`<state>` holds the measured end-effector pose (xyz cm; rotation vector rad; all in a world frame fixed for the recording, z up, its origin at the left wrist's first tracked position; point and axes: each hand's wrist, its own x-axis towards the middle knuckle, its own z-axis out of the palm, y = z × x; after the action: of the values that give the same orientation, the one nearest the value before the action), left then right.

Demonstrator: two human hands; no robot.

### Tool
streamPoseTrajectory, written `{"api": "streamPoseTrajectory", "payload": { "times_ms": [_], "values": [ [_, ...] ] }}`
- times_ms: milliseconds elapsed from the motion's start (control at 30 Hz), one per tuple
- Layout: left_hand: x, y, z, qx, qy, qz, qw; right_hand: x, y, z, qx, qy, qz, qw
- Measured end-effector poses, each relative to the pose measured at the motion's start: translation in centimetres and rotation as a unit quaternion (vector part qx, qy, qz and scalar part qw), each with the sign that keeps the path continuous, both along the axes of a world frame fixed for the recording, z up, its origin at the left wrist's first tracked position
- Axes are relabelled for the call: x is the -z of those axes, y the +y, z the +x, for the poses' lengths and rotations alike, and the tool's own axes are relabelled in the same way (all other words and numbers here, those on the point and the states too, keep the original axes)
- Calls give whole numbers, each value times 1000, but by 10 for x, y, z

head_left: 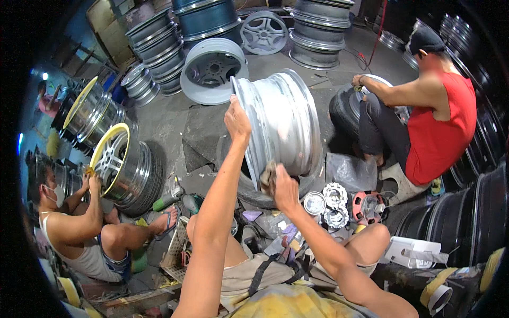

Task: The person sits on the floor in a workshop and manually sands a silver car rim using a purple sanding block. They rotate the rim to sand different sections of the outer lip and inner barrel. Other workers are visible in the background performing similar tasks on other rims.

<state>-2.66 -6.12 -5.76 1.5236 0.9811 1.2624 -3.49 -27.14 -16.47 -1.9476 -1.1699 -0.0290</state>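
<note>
A silver-grey wheel rim [283, 124] stands on edge in front of me, its barrel toward the right, resting on a black tyre [254, 197] that lies flat. My left hand [237, 119] grips the upper left edge of the rim, fingers closed over the lip. In my right hand [285, 190] is a crumpled grey-brown rag or pad [269, 177], pressed against the lower part of the rim; its exact kind is hard to make out. Pale, uneven patches show on the barrel.
A co-worker in red [440, 122] sits at right over another tyre; one in a white tank top [79, 238] handles a yellow-edged wheel [111, 159] at left. A green power tool [168, 196], chrome caps [335, 204] and a plastic basket [172, 254] surround me. Rims [321, 34] are stacked behind.
</note>
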Motion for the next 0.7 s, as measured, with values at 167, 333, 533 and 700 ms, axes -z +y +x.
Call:
{"api": "streamPoseTrajectory", "payload": {
  "times_ms": [167, 333, 533, 700],
  "values": [
    [6, 15, 3, -53, 165, 111, 978, 75, -85, -47, -58, 94, -111, 988],
    [-5, 10, -10, -26, 193, 114, 974, 182, -142, -86, -125, 187, -279, 934],
    [8, 21, -15, 66, 184, 132, 972, 258, -135, -81, -197, 89, -396, 893],
    [4, -13, -12, 60, 157, 161, 972, 276, -139, -13, 207, 176, -504, 820]
  ]
}}
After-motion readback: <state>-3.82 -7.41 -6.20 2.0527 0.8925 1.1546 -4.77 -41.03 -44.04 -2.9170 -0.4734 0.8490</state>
